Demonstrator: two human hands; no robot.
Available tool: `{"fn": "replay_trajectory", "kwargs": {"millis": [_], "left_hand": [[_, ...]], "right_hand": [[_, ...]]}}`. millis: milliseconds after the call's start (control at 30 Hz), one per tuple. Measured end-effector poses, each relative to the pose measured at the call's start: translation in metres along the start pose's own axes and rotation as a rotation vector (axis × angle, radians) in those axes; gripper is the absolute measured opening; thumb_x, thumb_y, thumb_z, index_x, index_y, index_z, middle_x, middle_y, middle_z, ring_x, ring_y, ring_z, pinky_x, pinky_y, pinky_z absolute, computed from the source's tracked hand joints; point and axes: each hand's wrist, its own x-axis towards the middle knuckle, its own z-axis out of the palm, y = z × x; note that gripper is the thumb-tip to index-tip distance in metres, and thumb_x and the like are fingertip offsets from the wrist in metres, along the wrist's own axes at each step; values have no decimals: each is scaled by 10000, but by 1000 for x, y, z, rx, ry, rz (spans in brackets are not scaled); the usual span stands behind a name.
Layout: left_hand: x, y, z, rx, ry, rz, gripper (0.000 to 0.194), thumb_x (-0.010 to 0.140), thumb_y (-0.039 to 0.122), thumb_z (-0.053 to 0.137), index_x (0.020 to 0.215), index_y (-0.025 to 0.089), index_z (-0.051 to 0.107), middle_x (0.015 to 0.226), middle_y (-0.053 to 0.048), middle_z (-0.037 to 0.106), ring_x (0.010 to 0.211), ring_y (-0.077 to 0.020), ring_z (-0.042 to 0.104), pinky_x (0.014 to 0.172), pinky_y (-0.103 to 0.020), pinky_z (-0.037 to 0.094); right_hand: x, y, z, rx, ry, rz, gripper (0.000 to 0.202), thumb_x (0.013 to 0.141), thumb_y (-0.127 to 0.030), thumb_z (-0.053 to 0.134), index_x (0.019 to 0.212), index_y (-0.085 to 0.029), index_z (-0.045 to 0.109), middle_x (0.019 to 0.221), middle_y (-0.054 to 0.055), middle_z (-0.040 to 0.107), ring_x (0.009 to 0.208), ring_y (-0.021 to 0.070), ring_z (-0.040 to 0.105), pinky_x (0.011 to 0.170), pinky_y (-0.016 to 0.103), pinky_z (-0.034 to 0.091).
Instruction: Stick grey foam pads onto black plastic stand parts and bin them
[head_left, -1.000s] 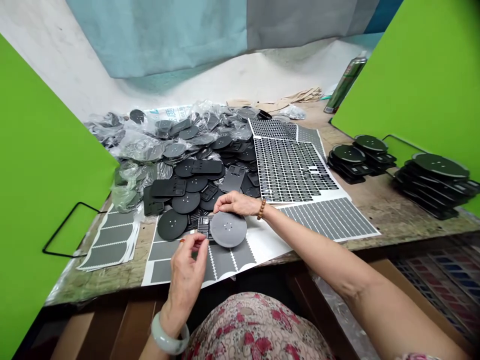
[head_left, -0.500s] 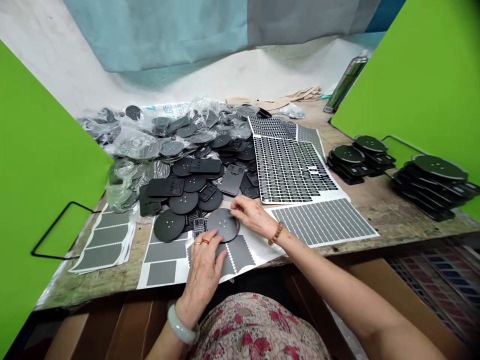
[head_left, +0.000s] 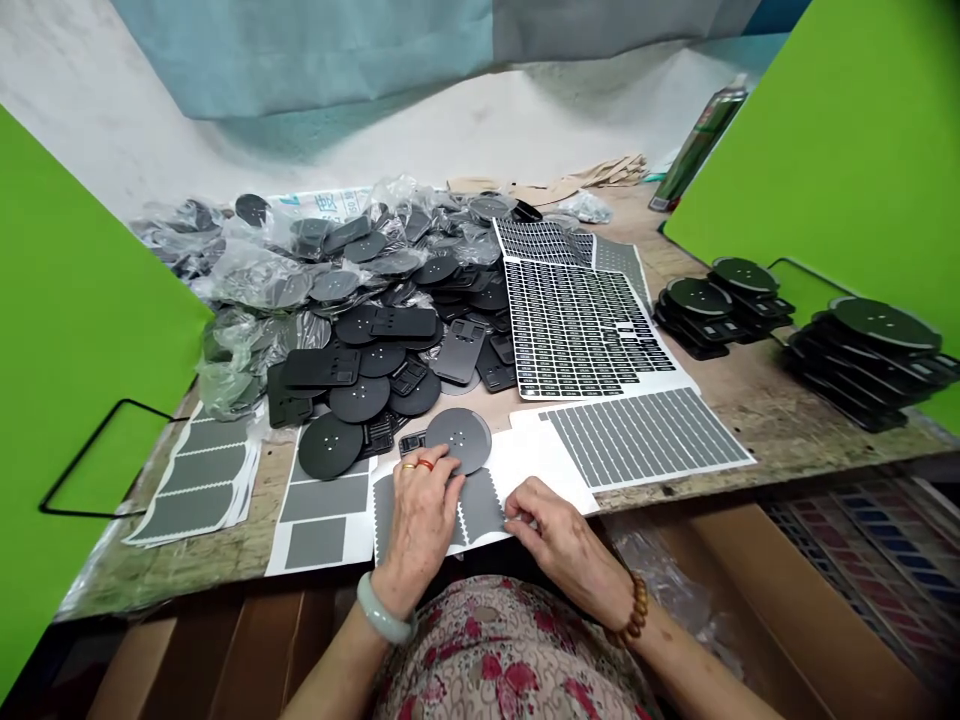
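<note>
My left hand (head_left: 421, 515) has its fingers bent over the near edge of a round black plastic disc (head_left: 459, 437) with small holes in its centre. A rectangular black slotted piece (head_left: 412, 443) shows at the disc's left. Under the hand lies a sheet of grey stickers (head_left: 480, 505) with zigzag edges. My right hand (head_left: 561, 545) is closed in a pinch at this sheet's right edge, its fingertips by a grey sticker. Whether a sticker is lifted there I cannot tell. Behind my hands lie more black discs (head_left: 360, 400) and flat black plates (head_left: 322, 367), heaped.
Parts in clear plastic bags (head_left: 255, 275) fill the back left. Printed label sheets (head_left: 585, 330) and a striped grey sheet (head_left: 645, 440) lie right of centre. Stacked black parts (head_left: 870, 360) stand at the right. Green panels (head_left: 847, 150) flank the table; a spray can (head_left: 697, 145) leans at the back.
My right hand has left the disc's right edge and moved down towards me to the sticker sheet's edge. My left hand stays at the disc, which has shifted slightly right and up in view.
</note>
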Motion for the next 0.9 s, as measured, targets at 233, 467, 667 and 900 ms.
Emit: {"fn": "replay_trajectory", "kwargs": {"millis": [233, 467, 667, 900], "left_hand": [[-35, 2, -7, -114, -218, 115, 188, 854, 168, 535, 1038, 195, 564, 1109, -80, 609, 1068, -234, 509, 913, -432, 435], [-50, -7, -1, -126, -258, 138, 307, 857, 179, 537, 1161, 204, 510, 1218, -96, 566, 1149, -250, 468, 948, -465, 423], [-56, -9, -3, -147, -214, 135, 303, 871, 169, 511, 1170, 214, 509, 1252, -89, 558, 1191, -237, 455, 966, -447, 423], [-69, -28, -10, -12, 32, -46, 238, 870, 173, 507, 1102, 180, 558, 1209, -117, 587, 1175, -255, 486, 960, -462, 423]], "right_hand": [[-19, 6, 21, -112, 103, -59, 116, 856, -74, 454, 819, -176, 493, 833, 39, 485, 781, 173, 476, 681, 292, 396], [-21, 8, 38, -85, 251, -61, 127, 881, -91, 438, 796, -170, 487, 829, 46, 488, 807, 176, 482, 712, 297, 408], [-20, 8, 34, -115, 242, -38, 138, 846, -81, 472, 748, -178, 478, 785, 33, 494, 751, 169, 486, 669, 283, 396], [6, -20, 12, 5, 202, -77, 129, 898, -153, 441, 786, -185, 498, 798, 27, 511, 713, 145, 498, 650, 264, 402]]}}
